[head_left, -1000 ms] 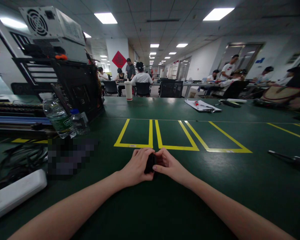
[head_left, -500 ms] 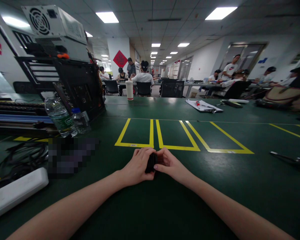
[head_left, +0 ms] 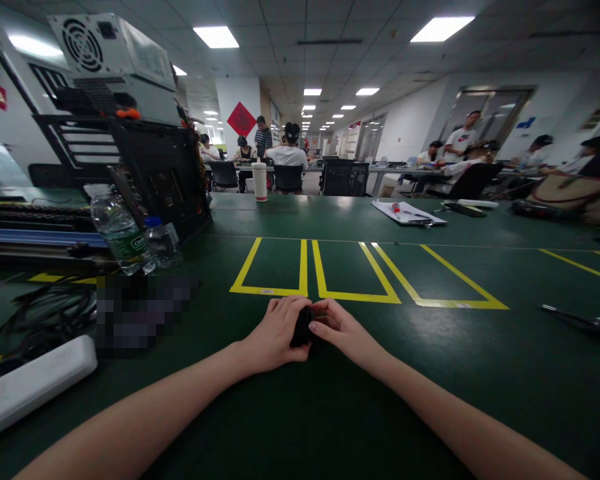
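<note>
A small dark black object [head_left: 301, 328] is held low over the green table, just in front of the yellow tape marks. My left hand [head_left: 276, 333] wraps around its left side, fingers over the top and thumb below. From the right, my right hand [head_left: 337, 325] meets it with curled fingers, and its thumb tip rests at the object's right edge. Much of the object is hidden by the fingers, so its exact kind does not show.
Yellow tape outlines [head_left: 357, 295] mark the green table [head_left: 300, 427]. At left are a computer case [head_left: 155, 180], water bottles [head_left: 117, 230], black cables [head_left: 40, 320] and a white power strip [head_left: 40, 387]. A clipboard [head_left: 407, 213], a white cup [head_left: 260, 181] and a dark pen-like tool [head_left: 580, 319] lie farther out.
My right thumb has shifted slightly up and away along the black object's right edge. My left hand keeps its hold in nearly the same place.
</note>
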`<state>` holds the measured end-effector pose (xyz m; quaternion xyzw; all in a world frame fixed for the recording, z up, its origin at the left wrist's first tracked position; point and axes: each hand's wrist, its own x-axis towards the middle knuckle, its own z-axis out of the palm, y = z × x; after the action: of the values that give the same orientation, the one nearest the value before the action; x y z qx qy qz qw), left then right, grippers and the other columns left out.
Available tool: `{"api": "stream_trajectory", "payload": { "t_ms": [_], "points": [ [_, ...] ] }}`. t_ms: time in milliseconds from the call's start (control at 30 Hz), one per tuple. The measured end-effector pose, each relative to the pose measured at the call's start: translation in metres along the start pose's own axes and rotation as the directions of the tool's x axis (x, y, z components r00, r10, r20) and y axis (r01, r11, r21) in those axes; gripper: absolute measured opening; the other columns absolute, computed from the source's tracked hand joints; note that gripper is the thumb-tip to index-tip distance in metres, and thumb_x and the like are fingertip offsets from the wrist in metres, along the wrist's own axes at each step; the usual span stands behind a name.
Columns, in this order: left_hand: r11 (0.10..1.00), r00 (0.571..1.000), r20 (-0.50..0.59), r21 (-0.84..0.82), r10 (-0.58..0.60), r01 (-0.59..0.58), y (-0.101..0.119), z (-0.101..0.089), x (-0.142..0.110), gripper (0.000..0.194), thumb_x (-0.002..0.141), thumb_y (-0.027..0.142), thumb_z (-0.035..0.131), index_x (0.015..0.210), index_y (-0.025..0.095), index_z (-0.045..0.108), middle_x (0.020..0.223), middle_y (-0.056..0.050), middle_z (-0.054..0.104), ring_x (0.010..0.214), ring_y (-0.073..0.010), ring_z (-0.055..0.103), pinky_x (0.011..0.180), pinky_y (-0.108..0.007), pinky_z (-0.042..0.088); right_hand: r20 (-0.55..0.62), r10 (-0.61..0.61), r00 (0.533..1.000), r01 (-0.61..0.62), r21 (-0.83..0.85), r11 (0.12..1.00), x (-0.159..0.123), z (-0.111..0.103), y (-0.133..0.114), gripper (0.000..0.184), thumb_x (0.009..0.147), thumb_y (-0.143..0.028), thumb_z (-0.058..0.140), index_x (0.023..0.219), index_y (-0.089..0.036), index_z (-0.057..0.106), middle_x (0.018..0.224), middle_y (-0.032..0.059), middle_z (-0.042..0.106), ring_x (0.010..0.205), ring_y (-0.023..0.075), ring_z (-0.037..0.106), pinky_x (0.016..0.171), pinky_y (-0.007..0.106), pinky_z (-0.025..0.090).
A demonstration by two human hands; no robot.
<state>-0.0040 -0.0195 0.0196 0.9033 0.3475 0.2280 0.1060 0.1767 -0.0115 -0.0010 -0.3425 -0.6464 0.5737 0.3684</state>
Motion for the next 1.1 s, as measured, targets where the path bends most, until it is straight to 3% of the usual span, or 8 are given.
{"api": "stream_trajectory", "payload": {
  "t_ms": [233,433,600,867,1100],
  "points": [
    [1.000,1.000,0.002,0.006,-0.007,0.007,-0.0034,0.0036,-0.0007,0.065,0.067,0.023,0.062,0.121,0.020,0.025,0.119,-0.010,0.041,0.110,-0.0254,0.039,0.093,-0.042,0.030,0.068,-0.028,0.997,0.027,0.017,1.000,-0.0028,-0.0012,-0.0022,0.034,0.067,-0.020,0.066,0.091,-0.021,0.042,0.096,0.0007,0.052,0.093,0.0169,0.054,0.083,0.036,0.045],
    [1.000,1.000,0.021,0.001,-0.001,0.001,-0.0023,0.0011,-0.0009,0.063,0.070,0.026,0.060,0.122,0.019,0.025,0.119,-0.010,0.042,0.110,-0.0245,0.039,0.093,-0.041,0.030,-0.027,-0.021,0.999,0.020,-0.063,0.998,-0.0039,0.0012,-0.0061,0.014,0.079,-0.029,0.053,0.089,-0.021,0.046,0.094,0.0008,0.052,0.093,0.0166,0.053,0.082,0.036,0.044],
    [1.000,1.000,0.003,0.013,0.006,-0.006,-0.0030,0.0019,-0.0008,0.064,0.070,0.025,0.060,0.122,0.018,0.025,0.118,-0.010,0.042,0.110,-0.0242,0.039,0.092,-0.040,0.031,-0.028,0.034,0.999,-0.036,-0.075,0.997,-0.0040,0.0017,-0.0092,0.021,0.077,-0.027,0.055,0.095,-0.020,0.047,0.097,0.0028,0.051,0.094,0.0185,0.053,0.084,0.038,0.044],
    [1.000,1.000,-0.015,0.019,0.005,-0.004,-0.0068,0.0075,-0.0004,0.066,0.066,0.023,0.063,0.120,0.018,0.026,0.116,-0.010,0.043,0.108,-0.0252,0.040,0.091,-0.041,0.031,0.077,-0.048,0.996,0.041,0.090,0.995,-0.0017,0.0000,-0.0010,0.034,0.066,-0.019,0.067,0.089,-0.021,0.042,0.096,0.0004,0.051,0.097,0.0170,0.053,0.087,0.037,0.042],
    [1.000,1.000,-0.002,0.025,0.020,-0.020,-0.0057,0.0051,-0.0005,0.063,0.069,0.025,0.060,0.121,0.018,0.024,0.117,-0.010,0.042,0.109,-0.0245,0.040,0.091,-0.040,0.031,-0.019,-0.052,0.998,0.050,-0.088,0.995,-0.0022,0.0000,-0.0060,0.014,0.079,-0.029,0.053,0.089,-0.021,0.048,0.092,0.0004,0.052,0.091,0.0165,0.053,0.081,0.035,0.044]
  ]
}}
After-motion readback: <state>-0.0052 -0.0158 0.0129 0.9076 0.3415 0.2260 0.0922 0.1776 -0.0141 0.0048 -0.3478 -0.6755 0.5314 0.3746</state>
